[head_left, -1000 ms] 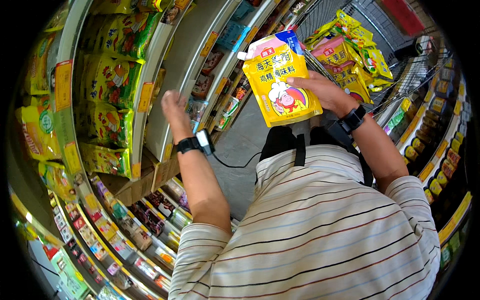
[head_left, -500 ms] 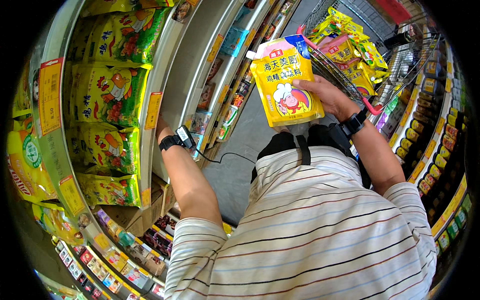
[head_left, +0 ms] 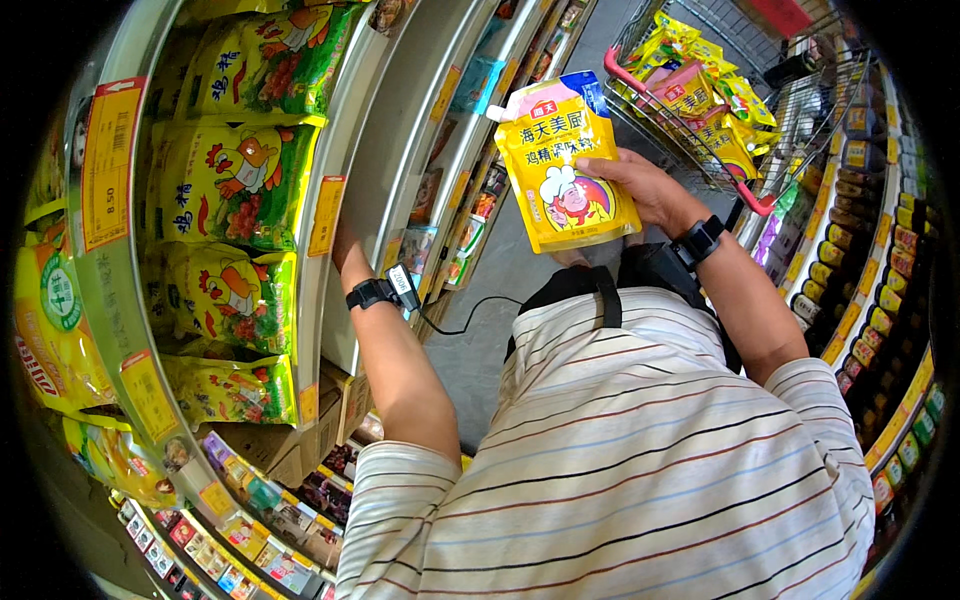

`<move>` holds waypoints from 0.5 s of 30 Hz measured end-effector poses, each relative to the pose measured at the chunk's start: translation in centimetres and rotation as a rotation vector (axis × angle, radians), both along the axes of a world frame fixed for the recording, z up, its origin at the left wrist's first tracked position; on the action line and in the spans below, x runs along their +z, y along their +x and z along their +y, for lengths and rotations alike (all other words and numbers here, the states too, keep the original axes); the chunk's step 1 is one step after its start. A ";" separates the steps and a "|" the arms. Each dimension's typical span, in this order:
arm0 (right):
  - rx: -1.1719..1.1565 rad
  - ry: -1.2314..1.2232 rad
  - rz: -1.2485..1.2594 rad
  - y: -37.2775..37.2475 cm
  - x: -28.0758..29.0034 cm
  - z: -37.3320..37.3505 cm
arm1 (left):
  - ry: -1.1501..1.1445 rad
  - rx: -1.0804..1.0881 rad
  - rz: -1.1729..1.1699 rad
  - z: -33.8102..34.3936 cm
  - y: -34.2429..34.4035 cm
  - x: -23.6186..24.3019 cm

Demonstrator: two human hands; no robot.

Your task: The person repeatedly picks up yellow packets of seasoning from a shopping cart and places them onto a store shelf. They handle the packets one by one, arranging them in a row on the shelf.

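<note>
looks like hold-and-reach. see yellow pouch [head_left: 560, 160] clamped in right hand [head_left: 650, 188], thumb over front, near trolley [head_left: 757, 203]. see left hand [head_left: 351, 260] mostly hidden past shelf edge [head_left: 313, 300]; can't tell grip. calls next for firm pinch right, clear path left. bent at right elbow, angled forward at left.

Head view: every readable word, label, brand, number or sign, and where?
I won't copy wording, only place it:
Yellow glossy spouted pouch, right hand: large clear characters.
Yellow-green glossy chicken-picture bags: dark characters.
Orange-yellow rectangular shelf tag: clear figures.
Small black-and-yellow jars: labels too small.
</note>
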State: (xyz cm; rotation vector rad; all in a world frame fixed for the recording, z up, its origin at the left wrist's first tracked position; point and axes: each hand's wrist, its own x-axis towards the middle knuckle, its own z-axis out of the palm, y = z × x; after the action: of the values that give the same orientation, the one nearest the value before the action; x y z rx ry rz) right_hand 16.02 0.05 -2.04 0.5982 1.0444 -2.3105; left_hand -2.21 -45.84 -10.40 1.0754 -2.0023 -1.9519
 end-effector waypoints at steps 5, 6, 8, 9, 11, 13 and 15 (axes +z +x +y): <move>-0.003 -0.002 -0.006 0.5 -0.3 -0.3 | 0.005 -0.012 0.010 0.2 0.0 0.1; -0.004 -0.002 -0.002 0.6 -0.3 -0.5 | 0.007 -0.014 0.009 0.1 0.0 0.2; -0.006 -0.007 0.002 0.7 -0.4 -0.6 | 0.005 -0.016 0.016 0.0 0.0 0.3; -0.008 -0.009 0.003 0.8 -0.5 -0.6 | 0.006 -0.017 0.016 -0.1 0.1 0.3; -0.015 -0.017 0.009 1.1 -0.7 -0.6 | 0.009 -0.019 0.019 -0.2 0.0 0.5; -0.022 -0.024 0.016 1.3 -0.7 -0.6 | 0.013 -0.019 0.026 -0.3 0.1 0.6; -0.027 -0.026 0.009 1.5 -0.7 -0.5 | 0.018 -0.023 0.027 -0.4 0.1 0.8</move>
State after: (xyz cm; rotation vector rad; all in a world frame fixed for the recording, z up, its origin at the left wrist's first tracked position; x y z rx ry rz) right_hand 17.48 -0.50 -2.79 0.5959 1.0149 -2.3484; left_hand -2.14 -46.20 -9.58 1.0287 -1.9954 -1.9885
